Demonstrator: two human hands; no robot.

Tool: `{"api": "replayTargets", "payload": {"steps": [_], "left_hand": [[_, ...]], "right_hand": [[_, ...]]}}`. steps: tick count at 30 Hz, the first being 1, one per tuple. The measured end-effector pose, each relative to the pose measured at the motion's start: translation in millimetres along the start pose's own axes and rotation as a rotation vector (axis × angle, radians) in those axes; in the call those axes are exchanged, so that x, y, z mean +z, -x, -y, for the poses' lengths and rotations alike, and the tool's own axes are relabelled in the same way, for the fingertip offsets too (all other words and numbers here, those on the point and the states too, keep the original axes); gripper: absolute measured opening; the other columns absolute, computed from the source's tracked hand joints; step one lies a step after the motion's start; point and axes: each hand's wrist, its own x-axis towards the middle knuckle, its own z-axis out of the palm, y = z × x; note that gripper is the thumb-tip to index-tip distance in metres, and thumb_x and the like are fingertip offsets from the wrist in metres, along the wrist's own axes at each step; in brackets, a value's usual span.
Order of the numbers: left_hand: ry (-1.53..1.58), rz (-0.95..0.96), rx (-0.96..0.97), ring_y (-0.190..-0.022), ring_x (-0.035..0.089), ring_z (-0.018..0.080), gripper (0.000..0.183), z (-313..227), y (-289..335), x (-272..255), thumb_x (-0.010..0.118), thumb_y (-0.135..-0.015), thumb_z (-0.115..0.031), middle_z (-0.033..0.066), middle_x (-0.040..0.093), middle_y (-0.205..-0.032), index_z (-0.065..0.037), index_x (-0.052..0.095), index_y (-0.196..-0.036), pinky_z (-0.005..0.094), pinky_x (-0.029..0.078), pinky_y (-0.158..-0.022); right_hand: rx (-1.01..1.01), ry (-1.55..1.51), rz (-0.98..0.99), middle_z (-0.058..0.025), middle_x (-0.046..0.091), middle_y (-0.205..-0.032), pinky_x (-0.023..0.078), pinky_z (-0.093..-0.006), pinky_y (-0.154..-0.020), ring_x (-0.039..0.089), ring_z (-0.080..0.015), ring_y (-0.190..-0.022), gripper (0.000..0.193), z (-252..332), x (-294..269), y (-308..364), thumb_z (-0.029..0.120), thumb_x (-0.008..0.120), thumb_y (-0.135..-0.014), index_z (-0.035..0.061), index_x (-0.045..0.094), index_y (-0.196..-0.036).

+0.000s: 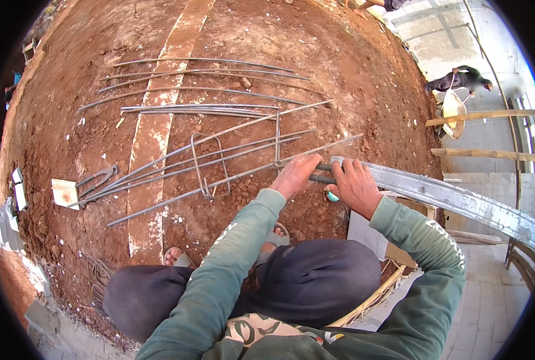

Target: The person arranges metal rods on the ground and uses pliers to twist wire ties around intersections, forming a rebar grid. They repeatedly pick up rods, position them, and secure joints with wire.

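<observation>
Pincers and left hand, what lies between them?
In the head view, a flat soil-stained strip, several steel rods and a bent metal hoop lie between the pincers and the left hand.

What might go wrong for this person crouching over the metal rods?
The left hand and right hand are bare at the dark handles, so a pinch is possible. The long metal rods seem to rest freely on the dirt and may shift if knocked. Open sandals leave the toes exposed to a slipping rod.

Outdoor building site: bare red soil [363, 78], steel rods [219, 107], grey blockwork [474, 312].
</observation>
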Motion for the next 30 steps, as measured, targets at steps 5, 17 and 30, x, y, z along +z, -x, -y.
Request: {"api": "replayTargets", "payload": {"steps": [5, 17, 30], "left_hand": [[-0.386, -0.293, 0.049, -0.114, 0.057, 0.0283, 0.062, -9, 18, 18, 0.078, -0.073, -0.025, 0.0060, 0.062, -0.116, -0.011, 0.053, -0.128, 0.0469, 0.039, -0.107], [-0.236, 0.502, 0.060, -0.077, 0.067, 0.0340, 0.008, -10, 19, 19, 0.064, -0.081, -0.012, 0.0108, 0.068, -0.080, -0.007, 0.063, -0.087, 0.0436, 0.054, -0.065], [0.038, 0.222, -0.482, -0.074, 0.058, 0.0192, 0.034, -10, 121, -101, 0.042, -0.105, -0.038, 0.0074, 0.058, -0.085, -0.008, 0.056, -0.101, 0.0359, 0.050, -0.067]], "right_hand": [[0.204, -0.838, 0.420, -0.0189, 0.066, -0.071, 0.053, -0.0456, -0.057, 0.066, -0.0342, -0.057, 0.047, -41, 17, -12, 0.042, 0.052, -0.100, -0.0029, 0.052, -0.112], [0.182, -0.846, 0.463, -0.0233, 0.066, -0.094, 0.051, -0.0479, -0.078, 0.067, -0.0409, -0.089, 0.052, -3, 68, 34, 0.032, 0.080, -0.076, 0.0021, 0.049, -0.105], [-0.492, -0.704, 0.271, -0.0230, 0.051, -0.131, 0.039, -0.0528, -0.104, 0.050, -0.0373, -0.121, 0.038, 61, 212, 0, 0.020, 0.061, -0.082, -0.0010, 0.059, -0.114]]}}
